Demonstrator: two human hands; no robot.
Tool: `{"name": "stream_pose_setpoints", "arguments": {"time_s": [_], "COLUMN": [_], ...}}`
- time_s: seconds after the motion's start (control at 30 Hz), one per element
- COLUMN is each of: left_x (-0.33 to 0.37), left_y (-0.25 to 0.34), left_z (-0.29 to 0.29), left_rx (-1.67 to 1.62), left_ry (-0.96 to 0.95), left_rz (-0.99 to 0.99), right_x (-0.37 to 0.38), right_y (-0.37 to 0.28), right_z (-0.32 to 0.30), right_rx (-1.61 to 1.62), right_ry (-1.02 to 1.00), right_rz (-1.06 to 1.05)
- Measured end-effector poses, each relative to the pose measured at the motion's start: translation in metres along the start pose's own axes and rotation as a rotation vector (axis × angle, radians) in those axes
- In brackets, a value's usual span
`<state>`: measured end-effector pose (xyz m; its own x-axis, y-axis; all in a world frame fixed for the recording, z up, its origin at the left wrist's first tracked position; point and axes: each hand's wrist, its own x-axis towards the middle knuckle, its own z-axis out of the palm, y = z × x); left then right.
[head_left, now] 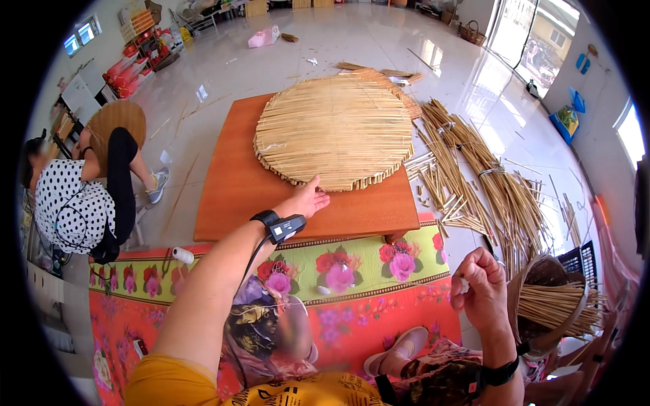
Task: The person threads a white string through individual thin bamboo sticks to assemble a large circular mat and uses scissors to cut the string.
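Observation:
A round mat of straw-coloured stalks (335,132), laid side by side, rests on a low reddish-brown wooden table (227,183). My left hand (308,198) reaches forward to the mat's near edge, fingers stretched out and thumb up against the rim; nothing shows in it. Off to the right, above the floor covering and away from the table, my right hand (482,287) is raised with its fingers curled into a pinch. What it pinches, if anything, is too small to make out. A short loose thread (274,146) lies on the mat's left part.
Bundled stalks (497,177) and short cut pieces lie right of the table. A basket of stalks (558,304) stands beside my right arm. A white spool (183,255) sits on the flowered mat (365,325). At left, another person (74,196) sits by a round brown panel (120,132).

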<state>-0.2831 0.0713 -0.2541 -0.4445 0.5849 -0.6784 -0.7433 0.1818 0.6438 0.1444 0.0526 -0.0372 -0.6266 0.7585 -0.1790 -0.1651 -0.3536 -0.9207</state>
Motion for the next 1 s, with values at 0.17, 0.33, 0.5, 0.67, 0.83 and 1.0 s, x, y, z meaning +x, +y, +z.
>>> {"name": "stream_pose_setpoints", "arguments": {"time_s": [0.17,0.33,0.5,0.67,0.83,1.0], "left_x": [0.023,0.025,0.017,0.018,0.024,0.002], "left_y": [-0.01,-0.001,0.006,0.013,0.015,0.024], "left_z": [-0.001,-0.009,0.003,0.014,0.016,-0.007], "left_rx": [-0.115,-0.136,-0.112,-0.148,-0.35,-0.388], "left_ry": [0.002,-0.025,0.037,0.104,-0.002,-0.245], "left_rz": [0.106,0.092,0.103,0.053,0.179,0.283], "right_x": [0.015,0.026,0.037,0.045,0.052,0.051], "right_y": [0.007,0.009,0.013,0.016,0.024,0.027], "right_z": [0.013,0.023,0.034,0.041,0.046,0.041], "right_rx": [-0.263,-0.333,-0.358,-0.399,-0.396,-0.462], "right_ry": [-0.058,-0.094,-0.127,-0.133,-0.138,-0.13], "right_rz": [0.043,0.098,0.13,0.131,0.132,0.145]}}
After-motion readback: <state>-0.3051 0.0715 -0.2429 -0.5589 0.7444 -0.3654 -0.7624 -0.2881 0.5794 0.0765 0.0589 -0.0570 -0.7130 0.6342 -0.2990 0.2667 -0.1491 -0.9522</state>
